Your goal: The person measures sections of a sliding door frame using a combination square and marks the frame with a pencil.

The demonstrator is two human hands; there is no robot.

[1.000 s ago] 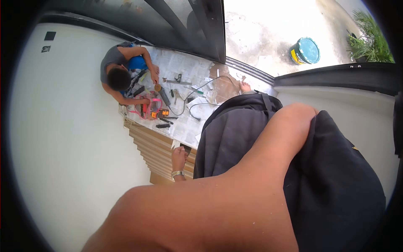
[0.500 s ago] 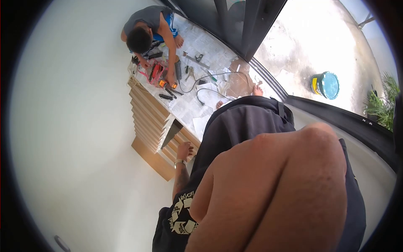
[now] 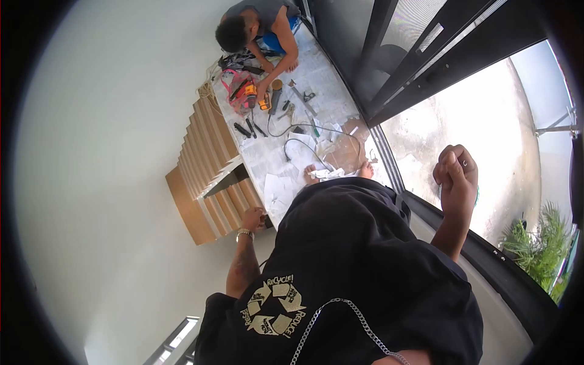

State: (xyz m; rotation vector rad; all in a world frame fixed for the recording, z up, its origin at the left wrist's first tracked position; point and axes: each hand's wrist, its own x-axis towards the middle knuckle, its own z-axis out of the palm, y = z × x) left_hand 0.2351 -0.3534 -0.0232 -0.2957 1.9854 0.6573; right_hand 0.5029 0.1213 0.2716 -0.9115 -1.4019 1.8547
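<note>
My left hand (image 3: 255, 218), with a metal watch at the wrist, is beside the near end of the ribbed wood-coloured panels (image 3: 210, 143). Its fingers are curled by a dark gap, and what they grip is hidden. At the right, my right hand (image 3: 457, 176) is raised in a closed fist in front of the bright doorway. A small shiny spot shows at its fingers; whether it holds anything is unclear. Beyond the panels a crouching co-worker (image 3: 261, 27) reaches to an orange power tool (image 3: 250, 91) beside a pink-edged clear bag (image 3: 234, 82).
Hand tools, a grinder (image 3: 276, 97), a cable (image 3: 328, 129) and paper scraps lie on the covered floor (image 3: 322, 79). A dark framed glass door (image 3: 389, 61) and its floor track (image 3: 387, 159) are on the right. A plant (image 3: 541, 243) stands outside.
My right arm, which crossed close before the camera, is now out to the right with its fist in view. The view has turned. The co-worker still reaches among the tools.
</note>
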